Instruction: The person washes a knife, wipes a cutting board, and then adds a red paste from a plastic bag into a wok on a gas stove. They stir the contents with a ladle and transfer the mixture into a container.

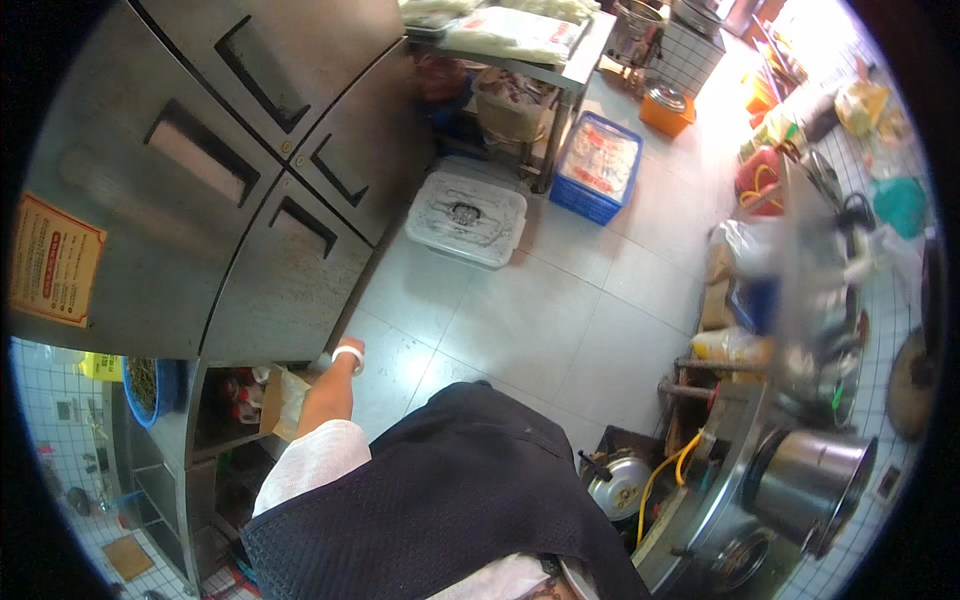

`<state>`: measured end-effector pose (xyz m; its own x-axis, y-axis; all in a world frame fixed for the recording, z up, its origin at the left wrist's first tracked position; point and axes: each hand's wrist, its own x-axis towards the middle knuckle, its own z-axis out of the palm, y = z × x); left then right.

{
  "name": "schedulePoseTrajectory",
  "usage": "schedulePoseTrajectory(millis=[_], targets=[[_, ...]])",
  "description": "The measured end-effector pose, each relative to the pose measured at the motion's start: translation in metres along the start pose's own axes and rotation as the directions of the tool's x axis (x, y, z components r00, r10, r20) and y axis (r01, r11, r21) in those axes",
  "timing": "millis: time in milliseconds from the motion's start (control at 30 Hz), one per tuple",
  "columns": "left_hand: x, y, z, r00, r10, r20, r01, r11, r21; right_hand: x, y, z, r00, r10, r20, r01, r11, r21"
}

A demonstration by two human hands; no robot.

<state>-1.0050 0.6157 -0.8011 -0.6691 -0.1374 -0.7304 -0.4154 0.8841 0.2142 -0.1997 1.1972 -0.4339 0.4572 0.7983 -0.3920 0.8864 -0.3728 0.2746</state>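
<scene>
My left hand [351, 349] hangs low beside the bottom corner of a stainless steel refrigerator [300, 277], with a white band around its wrist. Its fingers are hidden from above, and whether it touches anything is unclear. My right hand is out of view; only some white cloth and dark patterned bits show at the bottom edge. On the tiled floor ahead, a white plastic tub with a wet translucent lid [469, 214] stands near the refrigerator. Beyond it is a blue plastic crate [589, 199] holding a pale, bagged load.
A steel table [585, 64] bears bagged pale food. An orange box [667, 116] with a metal lid sits farther back. Along the right runs a counter with a steel pot [810, 480]; a yellow hose [652, 491] hangs below. At left, a blue basin [146, 394] rests on a steel cabinet.
</scene>
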Motion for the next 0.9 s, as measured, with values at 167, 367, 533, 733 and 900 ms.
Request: schedulePoseTrajectory(millis=[167,367,533,733,900], targets=[[-0.023,0.138,-0.048,0.976,0.044,-0.214,-0.124,0.917,-0.38,0.055,-0.177,-0.07,0.893,-0.44,-0.093,0.376,0.843,-0.385],[-0.103,0.258,-0.174,0.429,0.583,-0.69,-0.625,0.743,0.239,-0.004,-0.624,-0.059,0.317,-0.948,0.009,0.934,0.31,-0.175],[-0.137,0.314,-0.333,0.14,0.684,-0.716,-0.322,0.715,0.621,-0.216,-0.907,0.004,-0.266,-0.862,0.432,0.888,-0.394,-0.239],[-0.106,0.401,-0.501,-0.338,0.714,-0.613,-0.116,0.615,0.78,-0.422,-1.069,0.063,-0.574,-0.689,0.443,0.746,-0.663,-0.065],[-0.074,0.451,-0.601,-0.411,0.719,-0.561,0.208,0.673,0.71,-0.499,-1.165,0.112,-0.67,-0.567,0.48,0.654,-0.756,0.02]])
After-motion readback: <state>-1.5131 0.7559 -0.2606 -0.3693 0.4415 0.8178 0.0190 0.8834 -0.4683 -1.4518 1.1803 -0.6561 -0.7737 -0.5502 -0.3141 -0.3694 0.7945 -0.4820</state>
